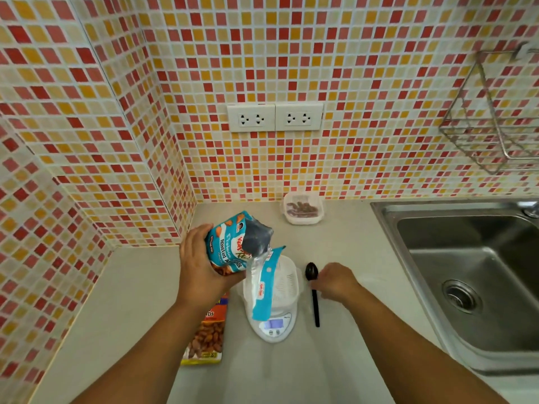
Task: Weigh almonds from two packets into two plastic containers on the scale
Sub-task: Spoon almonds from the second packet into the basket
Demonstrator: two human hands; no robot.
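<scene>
My left hand grips a teal almond packet, tilted with its torn-open mouth toward the right and a loose strip hanging down. Under it a white plastic container stands on the white kitchen scale, whose display is lit. My right hand rests on the counter on a black plastic spoon, fingers curled over its handle. A second container holding almonds stands against the back wall. An orange almond packet lies flat on the counter, partly hidden by my left forearm.
A steel sink fills the right side of the beige counter. Mosaic tiled walls close in the back and the left. A wire rack hangs at upper right, and wall sockets sit above the counter.
</scene>
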